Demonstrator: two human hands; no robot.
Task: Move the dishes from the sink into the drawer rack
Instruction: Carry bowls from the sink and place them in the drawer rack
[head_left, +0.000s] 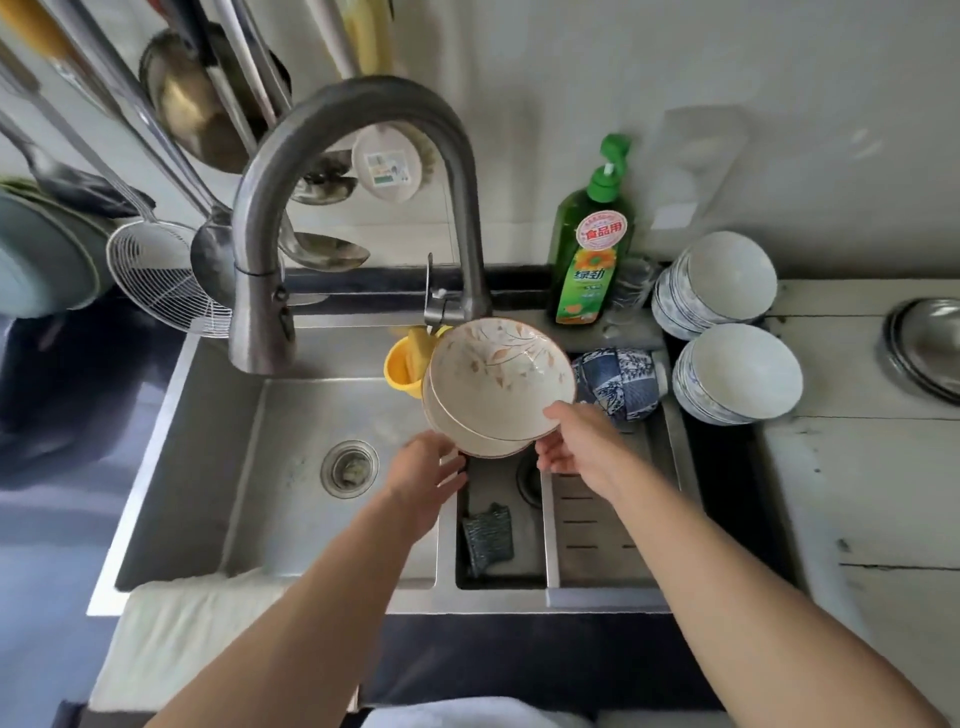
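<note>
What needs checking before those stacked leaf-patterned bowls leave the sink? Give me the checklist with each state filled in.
1. Right hand grips the rim of the stacked cream leaf-patterned bowls: ok.
2. Left hand supports the stack: cannot tell; its fingers reach the lower edge, but contact is hidden.
3. Bowls nested evenly: not ok; the top bowl sits offset and the stack is tilted.
4. Clearance from the curved steel faucet: ok; the spout is off to the left.
5. Clearance from the blue patterned bowl alongside: cannot tell; the rims overlap in this view.
6. Drawer rack ready: cannot tell; it is not visible.
</note>
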